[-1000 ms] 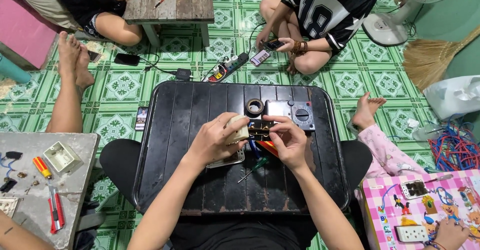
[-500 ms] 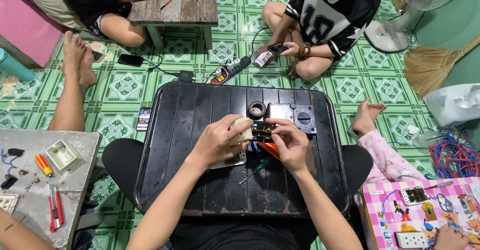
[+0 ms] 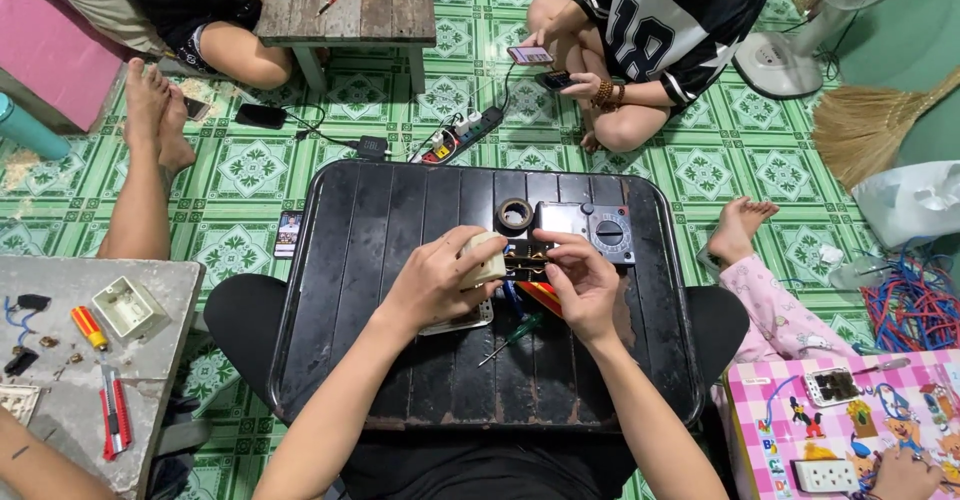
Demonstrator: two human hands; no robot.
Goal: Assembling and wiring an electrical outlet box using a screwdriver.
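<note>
Head view, looking down on a black slatted worktop point(image 3: 400, 290) at frame centre. Left hand point(image 3: 440, 280) is curled around a cream plastic socket housing point(image 3: 484, 260), fingers wrapped over its top; right hand point(image 3: 580, 280) pinches a small dark insert with brass-coloured parts point(image 3: 522, 258), held against the housing's right edge, just above the worktop's middle. Judged light and rigid, the plastic smooth enough to slip and small clips likely brittle; best gripped by the housing's outer walls, with the insert taken by its edges. A white faceplate point(image 3: 470, 318) lies under the left palm, mostly covered. A green-handled screwdriver point(image 3: 512, 336) lies just below the hands; a roll of black tape point(image 3: 515, 215) and a grey dial-faced switch plate point(image 3: 598, 230) sit above them. The underside of the housing, its terminals and most fingertips are hidden by the hands; something red-orange point(image 3: 545, 298) beneath the right hand cannot be made out. Other seated people ring the worktop, their heads cut off by the frame.
</note>
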